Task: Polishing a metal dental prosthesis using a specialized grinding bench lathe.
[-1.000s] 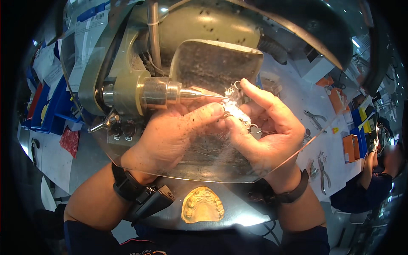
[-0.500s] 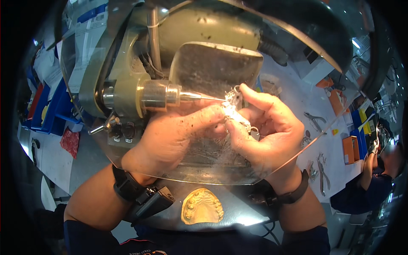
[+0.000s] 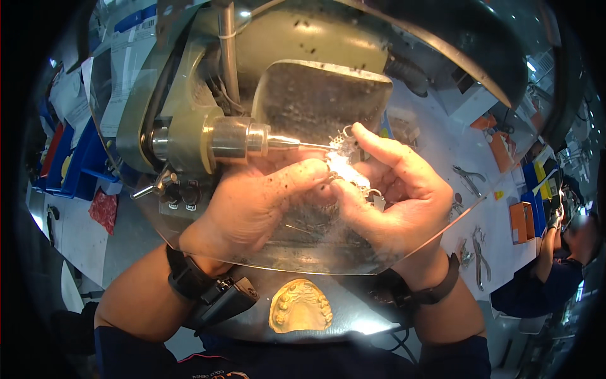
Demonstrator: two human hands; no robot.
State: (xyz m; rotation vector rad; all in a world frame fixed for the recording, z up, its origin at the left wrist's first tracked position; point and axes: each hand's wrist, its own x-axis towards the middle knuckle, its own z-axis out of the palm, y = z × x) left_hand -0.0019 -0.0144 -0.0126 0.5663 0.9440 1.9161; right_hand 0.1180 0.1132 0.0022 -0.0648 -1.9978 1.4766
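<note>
Between both hands I hold a shiny metal denture framework with mesh and small curved clasps. My left hand pinches its left side between thumb and fingers. My right hand grips the other side, its index finger up by a clasp at the top and its thumb underneath. The thin tip of a tapered spindle on a bench grinding lathe meets the framework's upper left part. Strong glare hides the exact contact. A clear shield lies between the camera and my hands.
A yellow dental cast rests on the near edge. Pliers and another pair lie at right, near an orange bin. Blue bins and a red packet are at left. Another person works at far right.
The framework has shifted and tilted slightly in my fingers, staying at the spindle tip. Both hands keep their grip and have moved only a little.
</note>
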